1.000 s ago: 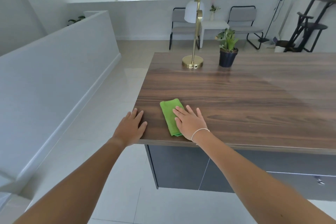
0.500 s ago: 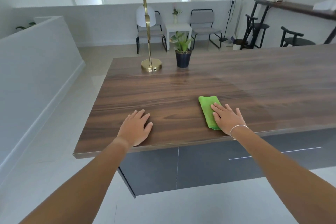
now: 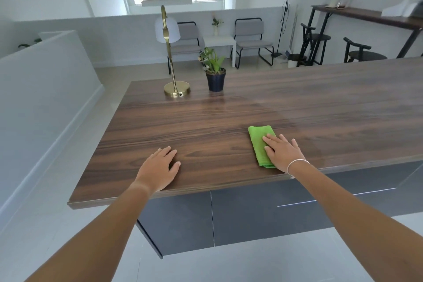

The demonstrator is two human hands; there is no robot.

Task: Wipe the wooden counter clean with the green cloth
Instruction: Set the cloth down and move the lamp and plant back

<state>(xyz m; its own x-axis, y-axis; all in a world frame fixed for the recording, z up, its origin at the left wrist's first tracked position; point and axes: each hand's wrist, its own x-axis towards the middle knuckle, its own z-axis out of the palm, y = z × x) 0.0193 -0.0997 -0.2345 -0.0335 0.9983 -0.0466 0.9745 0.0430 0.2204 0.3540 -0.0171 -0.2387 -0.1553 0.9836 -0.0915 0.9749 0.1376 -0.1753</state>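
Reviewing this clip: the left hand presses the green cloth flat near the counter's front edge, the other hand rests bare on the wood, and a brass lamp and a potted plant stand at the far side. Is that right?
Not quite. The head view shows the right hand pressing the green cloth flat; the left hand rests bare on the wooden counter. The brass lamp and potted plant are as stated.

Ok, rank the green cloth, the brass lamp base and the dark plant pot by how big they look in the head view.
1. green cloth, partly under the right hand
2. brass lamp base
3. dark plant pot

The cloth lies nearest the camera, so its lead may be exaggerated; base and pot look close in size.
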